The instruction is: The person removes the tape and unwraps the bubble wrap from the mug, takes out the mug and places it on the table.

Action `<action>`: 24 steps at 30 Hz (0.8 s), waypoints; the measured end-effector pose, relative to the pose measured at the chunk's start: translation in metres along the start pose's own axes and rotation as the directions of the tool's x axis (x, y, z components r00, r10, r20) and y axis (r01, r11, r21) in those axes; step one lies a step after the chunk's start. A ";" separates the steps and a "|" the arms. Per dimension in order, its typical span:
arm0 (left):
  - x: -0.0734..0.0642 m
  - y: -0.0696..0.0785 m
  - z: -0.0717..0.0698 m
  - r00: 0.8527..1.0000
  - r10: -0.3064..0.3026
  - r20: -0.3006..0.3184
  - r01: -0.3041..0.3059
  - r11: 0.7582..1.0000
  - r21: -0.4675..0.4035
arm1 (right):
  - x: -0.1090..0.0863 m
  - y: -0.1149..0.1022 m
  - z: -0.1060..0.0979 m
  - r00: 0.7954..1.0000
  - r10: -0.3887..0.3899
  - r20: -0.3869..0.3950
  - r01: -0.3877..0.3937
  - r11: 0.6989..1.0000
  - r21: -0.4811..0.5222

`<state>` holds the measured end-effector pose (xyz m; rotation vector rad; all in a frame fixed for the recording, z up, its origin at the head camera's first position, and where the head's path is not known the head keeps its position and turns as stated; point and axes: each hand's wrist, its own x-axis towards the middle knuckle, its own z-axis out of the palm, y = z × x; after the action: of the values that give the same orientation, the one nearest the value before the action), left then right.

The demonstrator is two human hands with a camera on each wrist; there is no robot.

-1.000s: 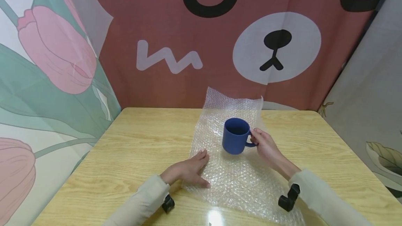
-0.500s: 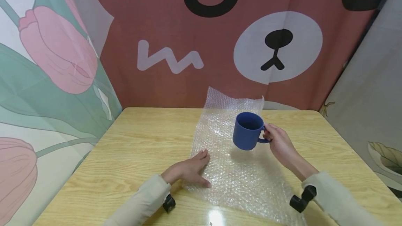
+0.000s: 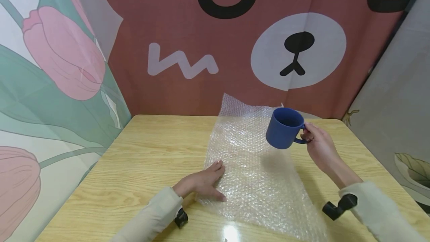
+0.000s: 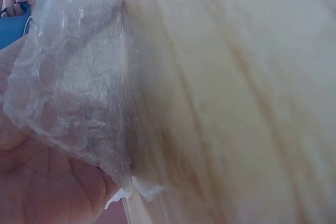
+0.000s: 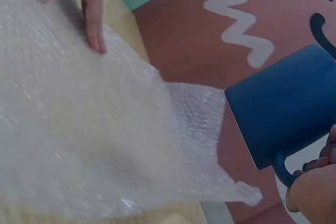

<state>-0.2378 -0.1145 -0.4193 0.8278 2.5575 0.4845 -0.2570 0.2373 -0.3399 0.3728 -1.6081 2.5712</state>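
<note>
A blue mug hangs in the air above the right edge of a sheet of bubble wrap. My right hand grips the mug by its handle, with the thumb on top; the right wrist view shows the mug raised off the sheet. The bubble wrap lies along the table, its far end curling up against the backdrop. On the sheet's left edge rests my left hand, fingers spread. In the left wrist view the palm lies close beside the crinkled plastic.
The light wooden table extends on both sides of the sheet. A brown bear-print cloth hangs behind its far edge. Flower-print cloth covers the left side and a grey curtain the right. A light glare shows near the front edge.
My right hand has lifted the mug up and to the right, away from the middle of the bubble wrap. The left hand has stayed in place on the sheet.
</note>
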 end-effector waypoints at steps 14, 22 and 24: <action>-0.001 -0.001 0.001 1.000 -0.007 -0.002 0.007 1.000 -0.015 | 0.008 -0.009 -0.035 0.996 -0.070 -0.063 0.076 0.991 0.107; -0.002 0.000 0.000 1.000 -0.004 0.001 0.004 1.000 -0.028 | 0.012 -0.006 -0.061 0.990 -0.063 -0.126 0.082 0.985 0.151; -0.002 0.000 -0.001 1.000 0.001 0.000 -0.001 1.000 -0.025 | 0.012 -0.006 -0.068 0.989 -0.055 -0.139 0.078 0.983 0.167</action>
<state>-0.2370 -0.1158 -0.4185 0.8205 2.5460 0.5151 -0.2779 0.3002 -0.3599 0.2558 -1.3130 2.6294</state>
